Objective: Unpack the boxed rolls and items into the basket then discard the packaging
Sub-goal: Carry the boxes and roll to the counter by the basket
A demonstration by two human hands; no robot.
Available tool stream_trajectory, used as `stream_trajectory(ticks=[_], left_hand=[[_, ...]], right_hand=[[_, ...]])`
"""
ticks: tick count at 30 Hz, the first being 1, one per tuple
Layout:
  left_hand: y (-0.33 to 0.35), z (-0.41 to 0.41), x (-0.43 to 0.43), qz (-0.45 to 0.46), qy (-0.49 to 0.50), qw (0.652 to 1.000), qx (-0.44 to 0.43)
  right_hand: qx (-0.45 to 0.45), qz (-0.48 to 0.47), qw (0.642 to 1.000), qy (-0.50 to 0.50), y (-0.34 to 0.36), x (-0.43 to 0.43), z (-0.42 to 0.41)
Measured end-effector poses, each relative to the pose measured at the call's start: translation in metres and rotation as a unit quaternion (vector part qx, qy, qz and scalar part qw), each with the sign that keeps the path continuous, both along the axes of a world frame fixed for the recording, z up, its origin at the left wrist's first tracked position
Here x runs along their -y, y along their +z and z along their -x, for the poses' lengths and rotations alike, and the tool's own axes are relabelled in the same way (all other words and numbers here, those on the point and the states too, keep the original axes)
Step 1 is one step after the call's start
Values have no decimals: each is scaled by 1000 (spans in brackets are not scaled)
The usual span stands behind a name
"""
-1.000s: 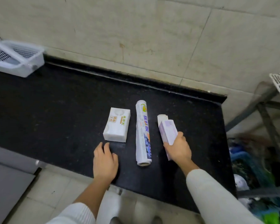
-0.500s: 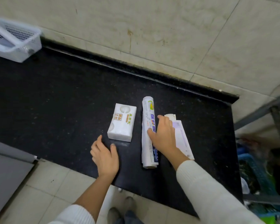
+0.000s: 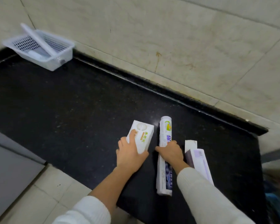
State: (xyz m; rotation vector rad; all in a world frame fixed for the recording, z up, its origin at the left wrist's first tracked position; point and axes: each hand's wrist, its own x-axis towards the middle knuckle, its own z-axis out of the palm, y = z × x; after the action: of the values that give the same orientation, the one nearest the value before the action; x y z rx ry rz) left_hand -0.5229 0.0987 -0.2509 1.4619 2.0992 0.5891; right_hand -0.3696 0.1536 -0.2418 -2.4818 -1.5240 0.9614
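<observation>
On the black counter [image 3: 58, 101] lie three items in a row near the front edge. My left hand [image 3: 129, 152] grips the near end of a white boxed pack [image 3: 142, 135] with green and orange print. My right hand [image 3: 170, 151] is wrapped around the middle of a long white roll [image 3: 166, 131] with blue lettering. To the right of the roll lies an open purple-and-white carton [image 3: 199, 160], untouched. The white perforated basket [image 3: 55, 60] stands far off at the back left against the wall, with a white stick-like item leaning in it.
A tiled wall [image 3: 152, 38] runs behind the counter. The counter ends at the right just past the carton. Pale floor tiles [image 3: 39, 191] and a grey cabinet front [image 3: 10, 167] lie below left. Blurred blue clutter [image 3: 276, 199] sits at the lower right.
My left hand moved up from the bare counter and took hold of the white pack. My right hand left the purple carton and closed around the roll. The camera swung so the basket shows fully.
</observation>
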Motion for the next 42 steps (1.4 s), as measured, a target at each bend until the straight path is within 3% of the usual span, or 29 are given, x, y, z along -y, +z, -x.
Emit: stream_trajectory(ticks=[7,21,30,42], left_hand=[[11,131,-12,-50,86,995,6],[26,532,15,-60,206,976,-43],[17,654,-37,-49,223,973,-39],[3,757,-115,-46,222,974,-30]], right_hand=[[-79,-18,996,47,20,-39,122],[-118,3,977,175,30,-50,528],[-66,3,967,246,23,-114,676],[2,8,964,267,1,-203,778]])
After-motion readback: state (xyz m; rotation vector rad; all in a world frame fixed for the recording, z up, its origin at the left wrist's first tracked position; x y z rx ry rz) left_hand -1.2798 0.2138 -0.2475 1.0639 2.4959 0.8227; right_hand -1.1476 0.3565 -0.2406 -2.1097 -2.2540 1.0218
